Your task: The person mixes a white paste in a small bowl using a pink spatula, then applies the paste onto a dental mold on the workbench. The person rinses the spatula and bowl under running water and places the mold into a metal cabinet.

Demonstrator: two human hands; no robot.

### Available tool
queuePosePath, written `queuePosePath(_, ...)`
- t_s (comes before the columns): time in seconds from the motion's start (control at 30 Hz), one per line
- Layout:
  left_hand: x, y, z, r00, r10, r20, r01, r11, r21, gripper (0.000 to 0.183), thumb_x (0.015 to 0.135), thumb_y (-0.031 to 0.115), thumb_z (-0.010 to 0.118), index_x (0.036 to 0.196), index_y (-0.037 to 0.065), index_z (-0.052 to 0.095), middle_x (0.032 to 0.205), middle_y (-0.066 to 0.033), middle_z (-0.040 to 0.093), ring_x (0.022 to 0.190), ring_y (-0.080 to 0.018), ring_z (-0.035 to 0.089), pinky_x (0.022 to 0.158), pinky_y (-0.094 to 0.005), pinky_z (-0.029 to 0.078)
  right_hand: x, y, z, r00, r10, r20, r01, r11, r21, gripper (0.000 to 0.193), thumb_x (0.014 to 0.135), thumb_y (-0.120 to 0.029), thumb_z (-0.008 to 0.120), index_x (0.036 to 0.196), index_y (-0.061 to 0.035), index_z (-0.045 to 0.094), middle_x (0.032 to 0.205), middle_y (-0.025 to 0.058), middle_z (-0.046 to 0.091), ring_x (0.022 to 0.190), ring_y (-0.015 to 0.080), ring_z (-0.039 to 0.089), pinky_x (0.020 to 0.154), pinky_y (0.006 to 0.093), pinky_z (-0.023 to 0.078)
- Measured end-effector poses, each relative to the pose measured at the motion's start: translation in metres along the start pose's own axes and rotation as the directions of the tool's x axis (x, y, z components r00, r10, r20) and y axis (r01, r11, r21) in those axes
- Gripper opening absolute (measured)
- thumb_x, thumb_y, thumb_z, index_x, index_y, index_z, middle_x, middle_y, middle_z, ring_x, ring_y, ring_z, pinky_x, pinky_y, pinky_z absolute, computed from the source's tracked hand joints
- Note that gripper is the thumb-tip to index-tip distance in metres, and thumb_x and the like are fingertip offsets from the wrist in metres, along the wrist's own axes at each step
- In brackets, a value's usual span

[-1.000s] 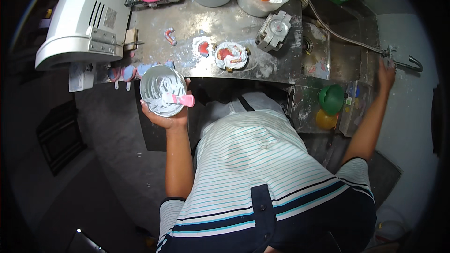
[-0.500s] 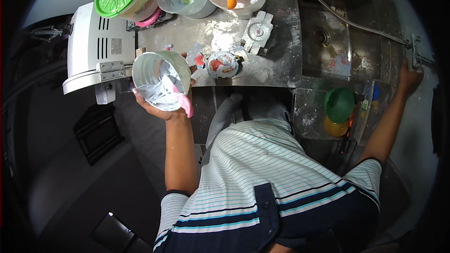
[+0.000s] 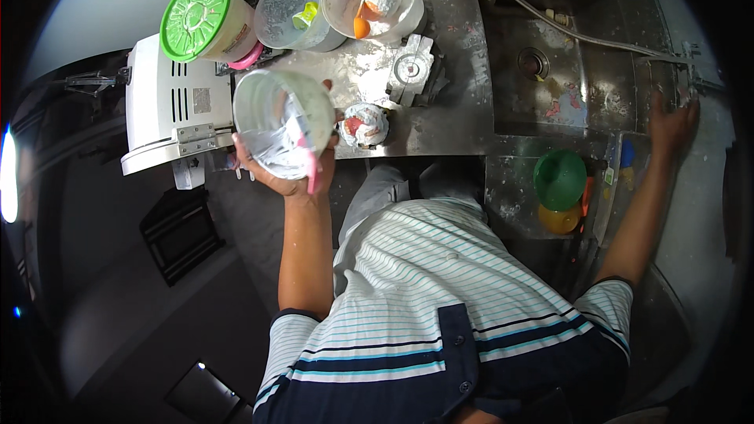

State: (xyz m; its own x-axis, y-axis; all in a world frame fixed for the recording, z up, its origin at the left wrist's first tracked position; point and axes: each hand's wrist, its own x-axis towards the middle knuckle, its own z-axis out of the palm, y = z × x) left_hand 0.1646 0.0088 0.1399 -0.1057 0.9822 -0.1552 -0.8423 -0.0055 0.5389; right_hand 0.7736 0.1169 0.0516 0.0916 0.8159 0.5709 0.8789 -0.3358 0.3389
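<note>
My left hand (image 3: 271, 177) is wrapped around a translucent plastic tub (image 3: 250, 114), tilted so its mouth faces me. White residue coats the inside of the tub, and a pink-handled spatula (image 3: 313, 171) leans over its lower rim. My right hand (image 3: 672, 119) reaches to the far right, beyond the sink, its fingers spread beside a metal fixture (image 3: 683, 78) by the wall. Whether the fingertips touch it is hard to see. Near the counter's front edge, just right of the tub, sits a round mould (image 3: 365, 124) filled with white and reddish material.
A grey metal device (image 3: 410, 71) stands on the steel counter (image 3: 440, 137). Behind are a green-lidded bucket (image 3: 196, 17), a tub with a yellow scoop (image 3: 287, 20), and a powder tub (image 3: 404, 0). A white machine (image 3: 149, 102) stands left; the sink (image 3: 565, 114) and green bowl (image 3: 559, 179) lie right.
The tub in my left hand has shifted slightly right and turned. My right hand has moved a little left and its fingers have spread. The whole view has shifted slightly.
</note>
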Motion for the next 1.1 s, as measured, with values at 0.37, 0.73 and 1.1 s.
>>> queuePosePath(0.37, 0.052, -0.179, 0.079, 0.750, -0.659, 0.050, 0.649, 0.749, 0.137, 0.062, 0.082, 0.041, 0.059, 0.133, 0.007, 0.056, 0.121, -0.0104, 0.064, 0.112, -0.0274, 0.059, 0.102, -0.0494, 0.043, 0.043, -0.063, -0.004, 0.493, -0.115, 0.862, -0.637, -0.723, 0.268, 0.043, 0.103, -0.021, 0.045, 0.129, 0.0131, 0.047, 0.131, 0.0257, 0.056, 0.121, 0.0355, 0.056, 0.104, 0.0447, 0.049)
queuePosePath(0.73, 0.151, -0.364, 0.057, 0.638, -0.769, 0.038, 0.762, 0.638, 0.112, 0.054, 0.082, 0.045, 0.056, 0.123, 0.010, 0.059, 0.120, -0.0120, 0.062, 0.111, -0.0339, 0.058, 0.091, -0.0605, 0.045, 0.040, -0.084, 0.008, 0.696, -0.295, 0.655, -0.716, -0.351, 0.603, 0.029, 0.095, -0.026, 0.062, 0.101, 0.0021, 0.066, 0.096, 0.0132, 0.070, 0.089, 0.0256, 0.066, 0.085, 0.0386, 0.054)
queuePosePath(1.1, 0.186, -0.448, 0.063, 0.859, -0.489, -0.151, 0.509, 0.790, 0.342, 0.049, 0.087, 0.046, 0.064, 0.118, 0.009, 0.059, 0.113, -0.0115, 0.061, 0.104, -0.0305, 0.059, 0.090, -0.0484, 0.048, 0.008, -0.164, 0.042, 0.516, -0.305, 0.800, -0.289, 0.818, 0.498, 0.034, 0.077, -0.003, 0.063, 0.110, 0.0017, 0.068, 0.113, 0.0236, 0.068, 0.110, 0.0370, 0.065, 0.087, 0.0438, 0.052)
